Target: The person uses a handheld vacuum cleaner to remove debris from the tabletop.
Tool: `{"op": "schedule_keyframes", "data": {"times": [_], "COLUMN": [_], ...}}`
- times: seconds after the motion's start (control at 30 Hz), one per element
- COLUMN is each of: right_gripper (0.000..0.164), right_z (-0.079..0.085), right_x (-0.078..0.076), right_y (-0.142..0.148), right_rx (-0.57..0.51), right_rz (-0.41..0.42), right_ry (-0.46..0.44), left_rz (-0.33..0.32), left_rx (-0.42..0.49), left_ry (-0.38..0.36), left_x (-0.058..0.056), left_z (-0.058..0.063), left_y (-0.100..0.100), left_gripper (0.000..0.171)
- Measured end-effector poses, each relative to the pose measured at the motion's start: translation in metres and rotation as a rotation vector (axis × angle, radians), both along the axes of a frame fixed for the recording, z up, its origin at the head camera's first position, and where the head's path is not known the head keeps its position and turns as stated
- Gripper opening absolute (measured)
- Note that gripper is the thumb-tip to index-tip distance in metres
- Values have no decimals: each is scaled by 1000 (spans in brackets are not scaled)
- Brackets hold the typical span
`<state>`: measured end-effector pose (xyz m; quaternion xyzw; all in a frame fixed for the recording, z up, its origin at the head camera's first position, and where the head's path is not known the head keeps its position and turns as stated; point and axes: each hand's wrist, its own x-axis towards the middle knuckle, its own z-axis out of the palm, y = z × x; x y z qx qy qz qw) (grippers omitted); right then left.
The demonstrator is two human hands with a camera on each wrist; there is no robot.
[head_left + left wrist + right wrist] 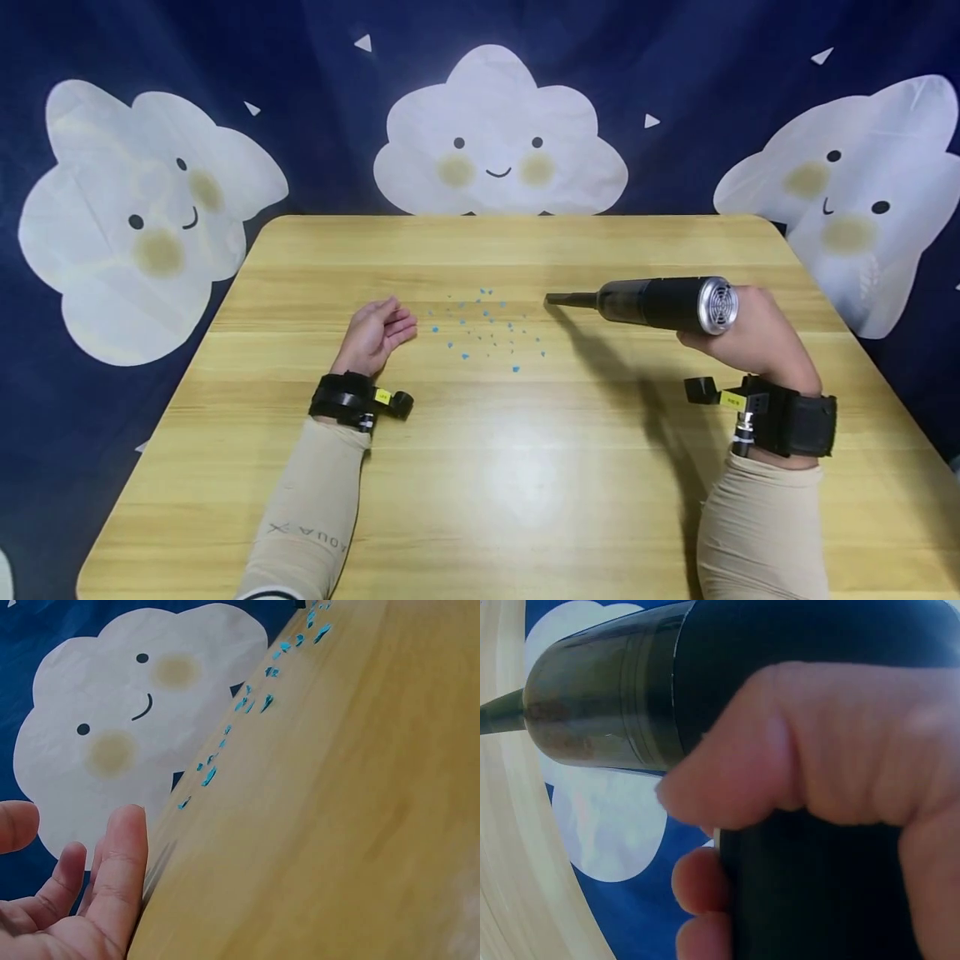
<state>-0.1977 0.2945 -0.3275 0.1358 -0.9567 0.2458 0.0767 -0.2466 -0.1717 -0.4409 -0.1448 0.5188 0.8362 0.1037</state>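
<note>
My right hand (757,333) grips the handle of a black handheld vacuum cleaner (660,302), its thumb and fingers wrapped round it in the right wrist view. The vacuum's narrow nozzle (570,300) points left, toward scattered blue scraps (486,315) on the table. A smoky see-through dust cup (600,690) forms the front of its body. To the left of the scraps, my left hand (375,333) rests at the tabletop, palm turned inward and fingers loosely bent. Nothing lies in that hand; its fingers (124,862) show apart from the blue bits (268,703).
The light wooden table (480,517) has rounded corners at its far side. Behind it hangs a dark blue curtain (322,50) printed with white smiling clouds (498,108). Both wrists carry black camera straps (795,421). The vacuum casts a long shadow (660,408) toward the front.
</note>
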Motion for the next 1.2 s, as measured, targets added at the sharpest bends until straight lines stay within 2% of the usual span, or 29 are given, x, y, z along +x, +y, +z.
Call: {"op": "schedule_keyframes", "data": {"times": [0.17,0.33,0.53,0.87,1.2], "right_gripper": [33,32,32,33,28], "right_z": [2,3,2,2,4], "right_x": [2,3,3,1,4], "right_y": [-2,-3,-3,-3,-4], "right_rx": [31,1,8,3,-21], "right_rz": [31,9,9,11,-18], "right_ry": [22,-15,-17,-31,-61], "left_rz": [1,2,-7,-15,-13], "left_rx": [0,12,-5,-8,-1], "left_ry": [-5,-8,-1,3,-3], "left_x": [-1,0,-1,1,0], "left_z": [-2,-2,-2,0,0], "left_y": [0,-1,0,-3,-1], "left_gripper": [39,37,36,44,40]}}
